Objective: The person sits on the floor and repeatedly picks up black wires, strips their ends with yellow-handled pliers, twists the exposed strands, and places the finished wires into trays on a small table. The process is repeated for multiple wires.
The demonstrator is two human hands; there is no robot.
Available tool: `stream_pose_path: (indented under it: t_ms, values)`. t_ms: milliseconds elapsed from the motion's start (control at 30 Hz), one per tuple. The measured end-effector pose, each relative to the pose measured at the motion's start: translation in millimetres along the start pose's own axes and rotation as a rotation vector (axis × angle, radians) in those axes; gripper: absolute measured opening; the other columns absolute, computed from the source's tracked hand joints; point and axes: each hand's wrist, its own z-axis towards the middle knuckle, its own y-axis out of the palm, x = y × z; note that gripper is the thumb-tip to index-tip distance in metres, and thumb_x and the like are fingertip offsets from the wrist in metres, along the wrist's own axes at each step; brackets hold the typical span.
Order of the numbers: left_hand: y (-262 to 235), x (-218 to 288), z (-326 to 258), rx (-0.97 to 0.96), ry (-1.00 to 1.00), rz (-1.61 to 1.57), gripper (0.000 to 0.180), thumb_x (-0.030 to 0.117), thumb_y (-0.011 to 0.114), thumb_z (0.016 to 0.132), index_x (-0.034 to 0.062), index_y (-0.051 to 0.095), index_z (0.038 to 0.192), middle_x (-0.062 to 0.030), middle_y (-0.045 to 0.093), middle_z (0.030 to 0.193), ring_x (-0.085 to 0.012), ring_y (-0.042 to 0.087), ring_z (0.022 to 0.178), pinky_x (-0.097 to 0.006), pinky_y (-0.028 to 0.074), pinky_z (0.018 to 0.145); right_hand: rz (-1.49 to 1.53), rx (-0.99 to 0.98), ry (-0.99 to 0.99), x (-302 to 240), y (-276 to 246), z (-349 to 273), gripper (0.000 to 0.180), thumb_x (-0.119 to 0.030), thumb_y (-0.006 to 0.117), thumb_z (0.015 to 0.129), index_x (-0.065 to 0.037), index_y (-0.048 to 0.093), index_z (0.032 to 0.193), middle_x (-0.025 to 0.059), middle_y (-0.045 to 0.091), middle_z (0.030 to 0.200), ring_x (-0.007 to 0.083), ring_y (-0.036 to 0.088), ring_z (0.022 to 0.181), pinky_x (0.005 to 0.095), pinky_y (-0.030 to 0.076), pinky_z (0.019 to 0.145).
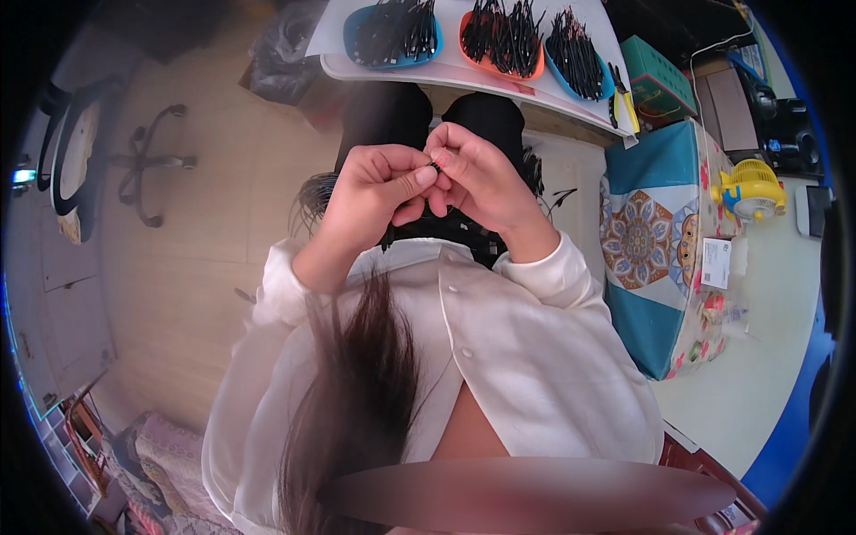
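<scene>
My left hand (379, 192) and my right hand (477, 178) meet in front of my chest, above my lap in black trousers. Both pinch one small dark piece (436, 163) with a reddish tip between thumbs and fingertips; it is too small to make out more. A bundle of thin black cable-like pieces (314, 192) lies on my lap below the hands. White sleeves cover both forearms.
A white table (571, 98) ahead carries a blue tray (392, 34), an orange tray (502, 40) and another blue tray (578, 58), all full of black pieces. Yellow-handled pliers (622, 105) lie at its edge. A patterned cloth-covered stand (660, 259) with a yellow fan (751, 190) is on the right, and an office chair base (152, 165) on the left.
</scene>
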Motion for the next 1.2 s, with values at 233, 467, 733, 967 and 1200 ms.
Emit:
stream_pose_path:
  t_ms: [233, 467, 733, 967, 1200]
  values:
    - [1, -3, -2, 0.045, -0.009, 0.058, 0.017, 0.007, 0.055, 0.095, -0.0059, 0.066, 0.095, -0.0084, 0.064, 0.072, -0.0037, 0.04, 0.051, -0.018, 0.029, 0.045, -0.044, 0.058, -0.023, 0, 2, 0, 0.026, -0.024, 0.059, 0.095, -0.005, 0.045, 0.107, 0.0037, 0.057, 0.082, 0.013, 0.06, 0.061, 0.0236, 0.05, 0.057]
    - [8, 0, -4, 0.097, 0.064, 0.282, 0.017, 0.009, 0.056, 0.096, -0.004, 0.066, 0.093, -0.0044, 0.064, 0.071, -0.0028, 0.042, 0.053, -0.017, 0.033, 0.047, -0.177, 0.115, -0.163, 2, 4, 0, 0.035, -0.025, 0.06, 0.095, -0.002, 0.044, 0.117, 0.0019, 0.056, 0.083, 0.0114, 0.055, 0.059, 0.0219, 0.045, 0.054]
    - [-1, 0, -2, 0.113, 0.042, 0.191, 0.017, 0.01, 0.059, 0.095, -0.0038, 0.067, 0.09, -0.0042, 0.062, 0.067, -0.0026, 0.042, 0.052, -0.017, 0.031, 0.044, -0.245, 0.166, -0.242, 4, -3, 4, 0.031, -0.03, 0.059, 0.096, -0.003, 0.048, 0.108, -0.0004, 0.054, 0.082, 0.0069, 0.05, 0.064, 0.02, 0.041, 0.055]
    - [-4, 3, -4, 0.107, -0.008, 0.216, 0.018, 0.012, 0.06, 0.094, -0.0036, 0.067, 0.087, -0.0049, 0.062, 0.066, -0.0025, 0.043, 0.051, -0.017, 0.032, 0.044, -1.253, 0.107, -0.626, -17, -2, 4, 0.025, -0.02, 0.065, 0.09, -0.002, 0.052, 0.078, 0.0025, 0.051, 0.068, 0.0141, 0.048, 0.056, 0.0267, 0.038, 0.051]
    - [-11, 10, -13, 0.123, -0.082, 0.068, 0.016, 0.008, 0.061, 0.092, -0.0043, 0.067, 0.084, -0.0055, 0.059, 0.062, -0.0038, 0.042, 0.048, -0.018, 0.028, 0.042, -0.972, 0.447, -0.756, -27, -9, -9, 0.025, -0.019, 0.057, 0.096, -0.004, 0.054, 0.077, -0.0024, 0.048, 0.064, 0.0081, 0.041, 0.055, 0.0227, 0.035, 0.051]
